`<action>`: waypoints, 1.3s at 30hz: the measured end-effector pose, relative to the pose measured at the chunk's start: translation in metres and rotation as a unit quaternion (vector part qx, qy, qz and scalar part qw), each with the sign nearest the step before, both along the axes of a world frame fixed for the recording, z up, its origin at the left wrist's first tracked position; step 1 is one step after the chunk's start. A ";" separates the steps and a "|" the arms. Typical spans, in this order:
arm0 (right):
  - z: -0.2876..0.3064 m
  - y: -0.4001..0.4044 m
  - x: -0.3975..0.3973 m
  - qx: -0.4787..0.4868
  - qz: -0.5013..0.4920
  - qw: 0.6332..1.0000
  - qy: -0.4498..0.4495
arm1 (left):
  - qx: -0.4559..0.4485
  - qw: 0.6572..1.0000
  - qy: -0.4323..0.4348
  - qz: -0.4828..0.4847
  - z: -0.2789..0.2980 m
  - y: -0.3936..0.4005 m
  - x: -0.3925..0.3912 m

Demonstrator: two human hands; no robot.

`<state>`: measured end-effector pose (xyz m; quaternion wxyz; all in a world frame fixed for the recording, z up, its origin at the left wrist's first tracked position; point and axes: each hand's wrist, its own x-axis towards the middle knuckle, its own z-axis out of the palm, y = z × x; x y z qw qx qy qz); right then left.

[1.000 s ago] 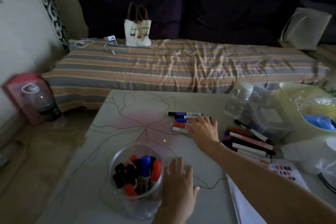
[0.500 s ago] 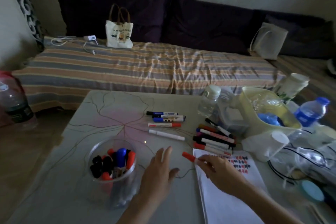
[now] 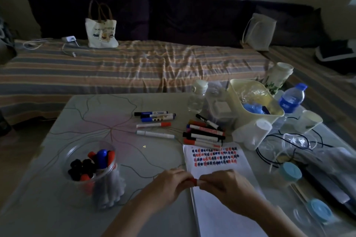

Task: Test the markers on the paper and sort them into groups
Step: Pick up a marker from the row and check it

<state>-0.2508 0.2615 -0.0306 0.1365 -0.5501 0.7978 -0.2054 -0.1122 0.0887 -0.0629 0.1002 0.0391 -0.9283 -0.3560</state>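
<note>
Left hand (image 3: 169,183) fingers curling round red cap end of red marker (image 3: 193,181); right hand (image 3: 225,184) fingers gripping barrel, both hovering over near left edge of paper (image 3: 221,204). Likely uncapping: pulling straight along barrel, keeping tip off skin, testing below existing scribble rows (image 3: 214,157). Plastic jar (image 3: 92,167) of untested markers standing near, left of hands. Sorted groups lying beyond: blue group (image 3: 156,116), dark pile (image 3: 204,134) touching paper top. Cables (image 3: 279,146) and cup (image 3: 252,136) crowding right side.
</note>
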 end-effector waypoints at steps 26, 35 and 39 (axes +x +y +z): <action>-0.018 0.064 -0.073 -0.321 -0.306 0.688 -0.574 | -0.027 0.987 -0.011 0.161 -0.041 0.005 -0.033; -0.037 0.063 -0.089 -0.252 -0.375 0.833 -0.319 | -0.030 0.988 -0.030 0.147 -0.055 0.015 -0.047; -0.048 0.053 -0.110 -0.216 -0.399 0.862 -0.227 | -0.030 0.989 -0.024 0.144 -0.060 0.014 -0.046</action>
